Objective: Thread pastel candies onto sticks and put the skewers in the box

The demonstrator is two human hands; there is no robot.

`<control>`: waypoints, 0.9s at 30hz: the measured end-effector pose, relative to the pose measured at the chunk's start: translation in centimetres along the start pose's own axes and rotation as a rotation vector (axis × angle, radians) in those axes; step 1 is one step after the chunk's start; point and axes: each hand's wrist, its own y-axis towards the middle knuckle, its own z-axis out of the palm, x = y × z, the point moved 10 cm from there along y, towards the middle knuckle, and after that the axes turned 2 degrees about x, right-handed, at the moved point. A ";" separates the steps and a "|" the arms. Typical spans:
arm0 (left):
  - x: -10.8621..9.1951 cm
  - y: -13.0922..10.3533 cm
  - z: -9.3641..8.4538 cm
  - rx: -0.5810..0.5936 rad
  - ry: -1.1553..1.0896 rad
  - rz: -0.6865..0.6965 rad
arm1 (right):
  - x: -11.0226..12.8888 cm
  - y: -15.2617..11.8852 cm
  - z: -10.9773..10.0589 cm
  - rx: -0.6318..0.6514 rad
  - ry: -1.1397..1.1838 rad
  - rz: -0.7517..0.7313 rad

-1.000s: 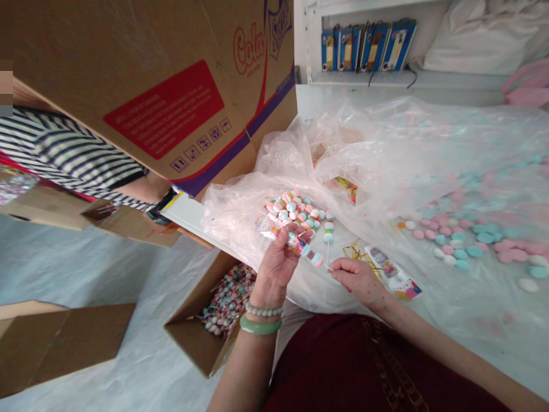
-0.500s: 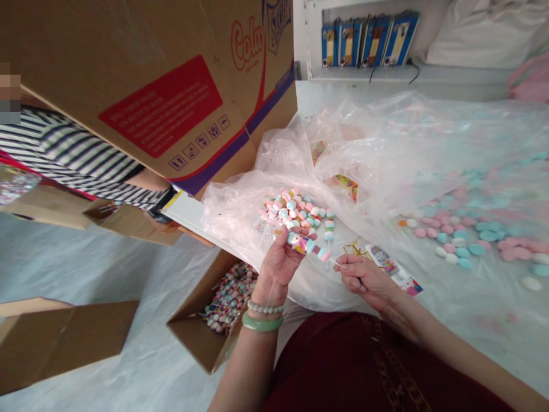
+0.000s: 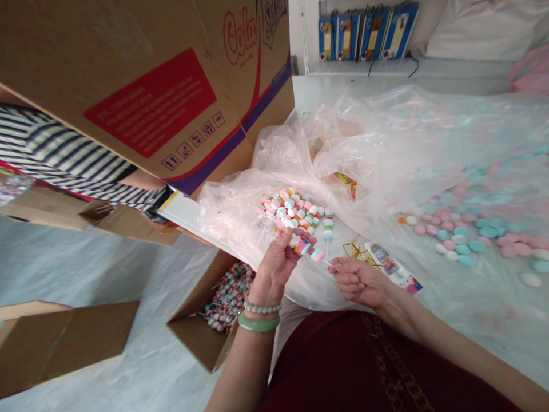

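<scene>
My left hand (image 3: 281, 257), with a bead bracelet and a green bangle at the wrist, is closed round the candy end of a marshmallow stick (image 3: 316, 254), with a colourful wrapper at its fingers. Pinched in my right hand (image 3: 358, 280) is the thin white end of that stick. Just beyond the left hand lies a pile of candy skewers (image 3: 289, 209) on clear plastic. One skewer (image 3: 328, 224) points towards me at the pile's right. Gold twist ties (image 3: 358, 252) and a printed label (image 3: 394, 268) lie beyond my right hand.
A big cardboard box (image 3: 171, 68) stands at the upper left, a person's striped sleeve (image 3: 77, 154) behind it. Below the table edge, an open box (image 3: 193, 320) holds many skewers. Loose candies (image 3: 463, 234) lie on plastic at right. Blue binders (image 3: 373, 33) stand on a shelf.
Both hands have moved slightly left with the stick. Less of its candy shows beyond my left fingers. The camera view has shifted a little.
</scene>
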 end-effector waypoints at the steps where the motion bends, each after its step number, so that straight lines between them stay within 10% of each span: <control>1: 0.2 0.0 0.0 0.004 -0.012 -0.028 | 0.2 0.0 -0.2 -0.017 -0.024 -0.021; 6: 0.7 -0.3 0.2 0.029 -0.018 -0.077 | 2.8 -0.8 -1.7 -0.358 -0.672 -0.236; 12: 2.2 -0.4 1.2 0.017 0.021 -0.146 | 4.9 -2.1 1.3 -0.600 -1.644 -0.474; 20: 3.5 -0.2 1.4 0.046 -0.068 -0.172 | 5.2 -2.1 0.1 -0.554 -1.218 -0.426; 27: -0.5 0.7 -0.7 -0.072 -0.182 0.054 | 4.2 -1.7 -0.5 -0.455 -0.962 -0.351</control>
